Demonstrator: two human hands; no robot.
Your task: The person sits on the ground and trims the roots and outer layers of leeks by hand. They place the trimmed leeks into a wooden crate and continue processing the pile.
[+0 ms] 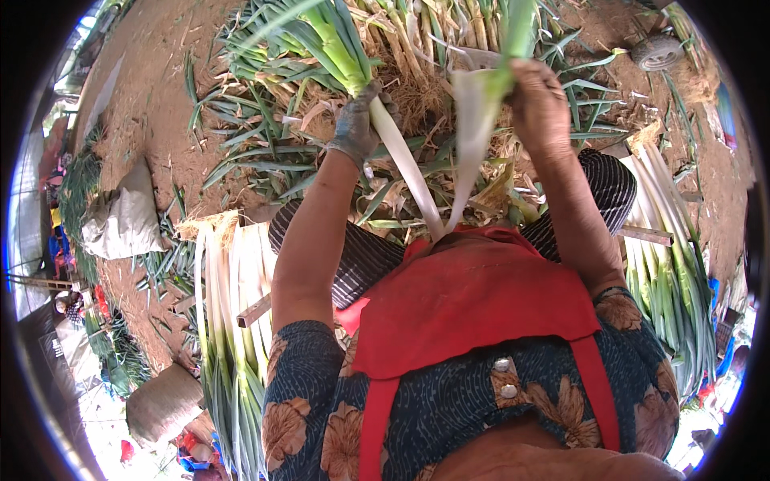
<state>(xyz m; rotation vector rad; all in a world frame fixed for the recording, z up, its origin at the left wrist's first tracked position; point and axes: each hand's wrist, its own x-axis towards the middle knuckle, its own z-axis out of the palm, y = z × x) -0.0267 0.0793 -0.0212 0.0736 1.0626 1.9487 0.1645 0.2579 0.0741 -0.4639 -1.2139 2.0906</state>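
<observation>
My left hand (358, 123), in a dirty grey-blue glove, grips a leek (409, 162) where its white shank turns green. The leek's leaves fan out away from me, and its lower end reaches the red apron (481, 294) at my lap. My right hand (541, 111) pinches a loose outer leaf sheath (472, 126), pale below and green above. That sheath is spread to the right of the shank and is blurred. Both strips converge at the apron's edge; whether they are still joined there cannot be told.
Untrimmed leeks with roots (415, 90) lie in a heap ahead. Stripped leaves (271, 162) litter the dirt floor around my knees. White-shanked leeks are stacked on metal-barred supports at left (234, 312) and right (662, 240). A pale sack (123, 216) rests farther left; a small wheel (657, 53) is far right.
</observation>
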